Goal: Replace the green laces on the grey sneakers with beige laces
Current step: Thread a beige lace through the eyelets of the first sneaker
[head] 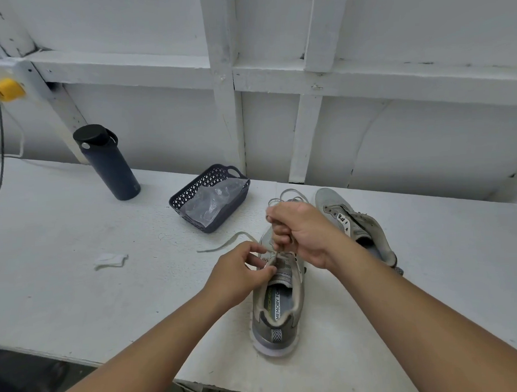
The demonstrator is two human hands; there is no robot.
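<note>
A grey sneaker (277,312) stands on the white table (78,275) with its heel toward me. My left hand (239,275) pinches the shoe's upper edge beside the tongue. My right hand (302,232) grips a pale lace above the eyelets, its fingers curled round it. One end of that lace (223,244) trails left on the table, and loops of lace (289,194) lie behind my right hand. The second grey sneaker (361,224) lies to the right with no lace visible in its eyelets.
A dark lattice basket (181,198) holding a clear plastic bag sits behind the shoes. A dark bottle (109,163) stands at back left. A scrap of white paper (110,259) lies to the left. The table's front edge runs near my forearms.
</note>
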